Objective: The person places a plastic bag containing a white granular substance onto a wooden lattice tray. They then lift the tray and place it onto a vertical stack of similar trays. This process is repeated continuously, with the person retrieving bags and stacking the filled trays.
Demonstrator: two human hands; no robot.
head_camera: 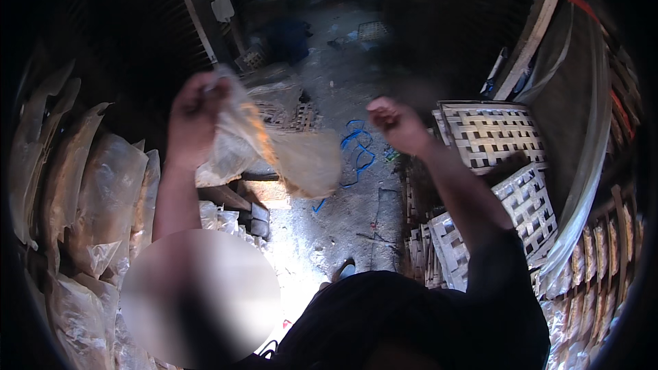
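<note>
My left hand (pixel 198 113) is raised at the left of the view, its fingers closed on the upper edge of a translucent plastic sheet (pixel 308 162). The sheet hangs down and spreads to the right, with an orange-brown patch along one fold. My right hand (pixel 390 121) is held up over the floor at the centre right, fingers curled; whether it holds something small cannot be made out. Beyond its wrist to the right stands a woven bamboo tray (pixel 496 136).
Plastic-wrapped slabs (pixel 108 190) line racks on the left, and more packed slabs (pixel 591 267) are at the lower right. Another woven tray (pixel 527 210) leans beside my right arm. Blue cord (pixel 360 154) lies on the concrete floor (pixel 329 226). Plastic sheeting (pixel 586 164) hangs from a wooden post (pixel 529 43).
</note>
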